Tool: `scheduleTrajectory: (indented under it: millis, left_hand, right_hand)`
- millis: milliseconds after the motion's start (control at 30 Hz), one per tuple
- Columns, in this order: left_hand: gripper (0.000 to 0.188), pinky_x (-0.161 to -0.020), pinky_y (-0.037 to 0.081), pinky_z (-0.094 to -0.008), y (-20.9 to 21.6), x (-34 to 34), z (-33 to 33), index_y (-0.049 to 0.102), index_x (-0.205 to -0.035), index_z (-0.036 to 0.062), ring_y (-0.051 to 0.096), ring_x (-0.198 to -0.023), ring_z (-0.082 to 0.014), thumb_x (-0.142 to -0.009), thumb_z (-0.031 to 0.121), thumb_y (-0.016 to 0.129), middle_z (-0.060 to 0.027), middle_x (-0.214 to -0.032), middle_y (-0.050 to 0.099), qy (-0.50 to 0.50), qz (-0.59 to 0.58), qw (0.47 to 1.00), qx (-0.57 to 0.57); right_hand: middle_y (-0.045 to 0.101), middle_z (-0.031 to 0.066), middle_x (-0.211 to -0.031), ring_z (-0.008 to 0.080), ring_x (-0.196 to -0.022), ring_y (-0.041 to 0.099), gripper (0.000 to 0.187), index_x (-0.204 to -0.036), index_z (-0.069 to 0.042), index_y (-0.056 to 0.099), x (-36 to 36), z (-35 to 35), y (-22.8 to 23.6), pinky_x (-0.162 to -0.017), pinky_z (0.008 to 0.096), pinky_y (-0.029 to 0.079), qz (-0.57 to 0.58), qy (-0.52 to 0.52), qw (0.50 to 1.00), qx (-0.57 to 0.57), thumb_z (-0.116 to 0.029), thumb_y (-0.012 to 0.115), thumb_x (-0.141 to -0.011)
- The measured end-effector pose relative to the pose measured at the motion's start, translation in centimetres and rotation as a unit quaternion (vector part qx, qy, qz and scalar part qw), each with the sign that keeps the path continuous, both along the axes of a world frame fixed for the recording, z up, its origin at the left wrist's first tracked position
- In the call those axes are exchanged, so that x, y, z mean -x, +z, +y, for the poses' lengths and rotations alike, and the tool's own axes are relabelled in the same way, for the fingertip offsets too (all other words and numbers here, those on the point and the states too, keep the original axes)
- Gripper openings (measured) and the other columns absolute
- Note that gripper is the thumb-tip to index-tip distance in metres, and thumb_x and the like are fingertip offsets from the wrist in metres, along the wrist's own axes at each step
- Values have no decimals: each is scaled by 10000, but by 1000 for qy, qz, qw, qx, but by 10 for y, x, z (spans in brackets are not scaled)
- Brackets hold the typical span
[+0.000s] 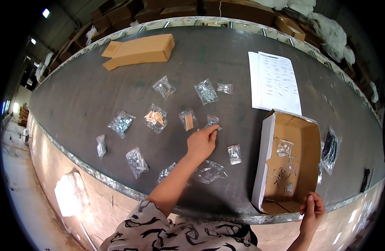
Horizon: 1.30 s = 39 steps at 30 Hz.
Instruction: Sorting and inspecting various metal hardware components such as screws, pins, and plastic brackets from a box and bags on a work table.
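My left hand (202,144) reaches across the dark tabletop, its index finger extended and the others curled. The fingertip is at a small clear bag (212,120) of hardware; a tiny metallic piece shows beside it. Its grip is partly hidden. To the left lies a bag of wooden dowels (189,121); a bag of small metal parts (234,154) is to the right. My right hand (313,208) is closed, thumb against fingers, at the near right corner of an open cardboard box (265,167). What it pinches is too small to make out. Loose screws (279,175) lie inside the box.
Several other hardware bags, including a bag of orange-tan pieces (155,118) and a bag of screws (206,91), are spread over the table. Printed sheets (278,81) lie beyond the box. A long cardboard carton (140,50) is at far left, a black-filled bag (329,151) at right.
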<state>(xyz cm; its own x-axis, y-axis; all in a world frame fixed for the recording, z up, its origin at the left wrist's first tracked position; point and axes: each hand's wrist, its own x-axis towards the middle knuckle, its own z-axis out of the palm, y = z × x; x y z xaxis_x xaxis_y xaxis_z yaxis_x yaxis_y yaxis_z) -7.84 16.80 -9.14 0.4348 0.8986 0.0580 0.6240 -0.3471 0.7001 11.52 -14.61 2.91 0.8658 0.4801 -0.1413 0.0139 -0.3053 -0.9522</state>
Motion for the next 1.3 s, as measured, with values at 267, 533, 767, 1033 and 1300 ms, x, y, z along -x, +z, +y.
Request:
scheduleTrajectory:
  millis: [267,533,767,1033,1300]
  left_hand:
    - [212,-634,477,-339,-1,2,1,660,-1038,172,615,-656,-259,-842,200,582,-121,-776,645,8,-10,1000,13]
    - [300,-627,480,-337,0,5,0,645,-1065,186,605,-647,-232,-768,219,663,-67,-675,611,-3,7,999,38]
    - [333,-618,475,-364,6,3,0,649,-1048,161,621,-695,-242,-738,276,691,-62,-730,635,-19,34,997,64]
    - [281,-563,470,-327,-3,-5,-3,683,-948,126,602,-597,-216,-727,297,714,-67,-684,624,3,-3,1000,-29]
    - [282,-553,469,-319,-8,-7,-2,683,-925,115,603,-595,-211,-711,292,732,-66,-681,623,3,-20,997,-74]
  right_hand:
    - [604,32,-749,53,-552,489,169,-960,-22,622,-2,4,-2,-445,190,362,0,2,1000,7,-171,609,-881]
    - [591,4,-721,32,-541,471,157,-963,-48,625,-4,7,-6,-435,165,337,-19,13,1000,10,-183,597,-889]
    - [585,-1,-714,33,-542,475,156,-955,-48,628,-2,10,-5,-434,166,338,-22,9,1000,18,-185,601,-887]
    - [607,26,-744,50,-552,490,163,-948,-29,623,-2,7,-6,-445,178,356,-9,12,1000,7,-176,615,-878]
    - [588,9,-723,38,-533,469,149,-954,-45,627,-2,8,-9,-428,172,342,-19,8,1000,5,-175,603,-884]
